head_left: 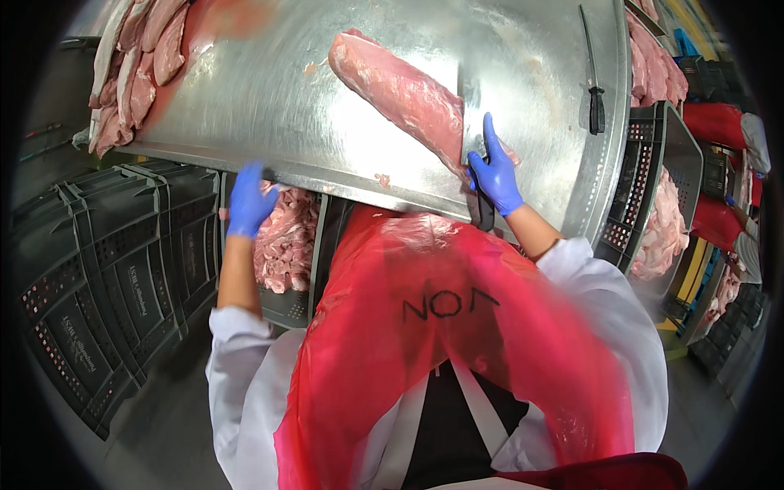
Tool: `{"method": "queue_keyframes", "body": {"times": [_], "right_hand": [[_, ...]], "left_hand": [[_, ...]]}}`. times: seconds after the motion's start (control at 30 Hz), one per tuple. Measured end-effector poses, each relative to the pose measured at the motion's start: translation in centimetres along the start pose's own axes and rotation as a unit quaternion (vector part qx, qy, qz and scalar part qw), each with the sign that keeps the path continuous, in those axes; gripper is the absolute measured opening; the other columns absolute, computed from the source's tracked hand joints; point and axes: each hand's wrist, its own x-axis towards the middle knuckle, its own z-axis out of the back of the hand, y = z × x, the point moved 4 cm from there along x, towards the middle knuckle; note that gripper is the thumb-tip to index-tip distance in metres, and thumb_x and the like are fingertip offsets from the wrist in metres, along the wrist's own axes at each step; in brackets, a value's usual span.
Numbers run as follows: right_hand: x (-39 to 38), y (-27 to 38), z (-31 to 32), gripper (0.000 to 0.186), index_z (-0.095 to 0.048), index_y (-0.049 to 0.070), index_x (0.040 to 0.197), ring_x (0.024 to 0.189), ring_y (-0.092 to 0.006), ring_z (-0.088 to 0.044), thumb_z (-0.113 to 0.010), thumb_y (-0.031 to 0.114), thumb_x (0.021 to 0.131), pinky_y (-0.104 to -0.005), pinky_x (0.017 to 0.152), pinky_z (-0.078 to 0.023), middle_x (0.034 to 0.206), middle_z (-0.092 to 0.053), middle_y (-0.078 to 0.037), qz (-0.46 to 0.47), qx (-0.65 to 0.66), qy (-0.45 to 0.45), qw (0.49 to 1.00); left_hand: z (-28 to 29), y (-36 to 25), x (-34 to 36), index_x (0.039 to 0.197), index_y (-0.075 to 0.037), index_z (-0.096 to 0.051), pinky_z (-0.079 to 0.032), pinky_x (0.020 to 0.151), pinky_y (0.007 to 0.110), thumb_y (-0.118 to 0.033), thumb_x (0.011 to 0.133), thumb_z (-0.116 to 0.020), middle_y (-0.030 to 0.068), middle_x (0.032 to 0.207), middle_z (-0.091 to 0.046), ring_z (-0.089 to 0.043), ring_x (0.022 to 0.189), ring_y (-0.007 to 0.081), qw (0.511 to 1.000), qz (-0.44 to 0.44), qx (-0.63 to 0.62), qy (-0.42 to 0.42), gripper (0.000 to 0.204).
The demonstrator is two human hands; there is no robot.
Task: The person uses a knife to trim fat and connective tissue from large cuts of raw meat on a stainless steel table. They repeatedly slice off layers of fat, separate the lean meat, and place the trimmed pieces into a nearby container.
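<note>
right hand [495, 173] in a blue glove grips a knife [474, 139] against a long cut of meat [400, 94] on the steel counter [269, 106]. left hand [249, 202] hangs open, empty, at the counter's edge.

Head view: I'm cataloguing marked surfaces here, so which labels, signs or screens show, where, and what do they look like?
Apron marking: dark hand-drawn letters on the translucent red plastic apron, chest height, centre.
Crate imprints: pale small lettering on the dark grey perforated crates, lower left.
Possible scale display: dark boxy unit, far right; too small to tell.
No packages visible.
</note>
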Motion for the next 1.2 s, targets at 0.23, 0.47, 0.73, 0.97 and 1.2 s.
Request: {"method": "queue_keyframes", "body": {"times": [0.23,0.47,0.73,0.97,1.2], "right_hand": [[3.7,3.4,6.1,0.083,-0.018,0.025,0.163,0.056,-0.0248,-0.066,-0.056,0.009,0.091,-0.0384,0.058,-0.054,0.067,-0.066,-0.017,0.089,-0.142,-0.052,0.984],[4.5,4.4,4.0,0.079,-0.021,0.027,0.161,0.063,-0.0412,-0.065,-0.055,0.015,0.09,-0.0493,0.066,-0.053,0.069,-0.066,-0.023,0.141,-0.276,-0.001,0.951],[2.1,5.0,-0.9,0.084,-0.017,0.025,0.162,0.07,-0.0392,-0.067,-0.052,0.008,0.088,-0.0501,0.069,-0.054,0.078,-0.068,-0.022,0.122,-0.457,0.105,0.875],[0.0,7.4,-0.2,0.089,-0.017,0.03,0.162,0.075,-0.0389,-0.069,-0.055,0.004,0.087,-0.0497,0.065,-0.053,0.087,-0.069,-0.025,0.128,-0.492,0.143,0.849],[-4.9,5.1,3.2,0.088,-0.017,0.023,0.162,0.068,-0.0389,-0.067,-0.055,0.006,0.085,-0.0487,0.063,-0.054,0.079,-0.069,-0.022,0.018,-0.524,0.233,0.819]], "left_hand": [[-4.4,-17.4,18.4,0.143,0.001,-0.04,-0.046,0.104,0.05,-0.035,0.081,-0.075,0.0313,0.135,-0.049,-0.053,0.123,0.0458,0.995,0.024,-0.076,0.065,0.08],[-6.9,-18.3,22.8,0.139,0.0,-0.044,-0.049,0.1,0.049,-0.03,0.084,-0.073,0.0274,0.132,-0.052,-0.061,0.113,0.0427,0.968,-0.021,-0.223,-0.118,0.069],[-7.4,-11.8,15.0,0.126,0.0,-0.058,-0.055,0.085,0.037,-0.019,0.086,-0.075,0.016,0.116,-0.066,-0.068,0.096,0.0242,0.912,0.102,-0.354,-0.18,0.047],[-7.3,-11.1,10.4,0.12,0.001,-0.059,-0.053,0.076,0.029,-0.011,0.089,-0.071,0.0101,0.104,-0.068,-0.065,0.084,0.0143,0.871,0.128,-0.421,-0.216,0.036],[-6.4,-10.8,7.7,0.121,0.001,-0.059,-0.053,0.073,0.026,-0.006,0.089,-0.071,0.0103,0.108,-0.066,-0.063,0.085,0.0114,0.844,0.117,-0.461,-0.248,0.035]]}}
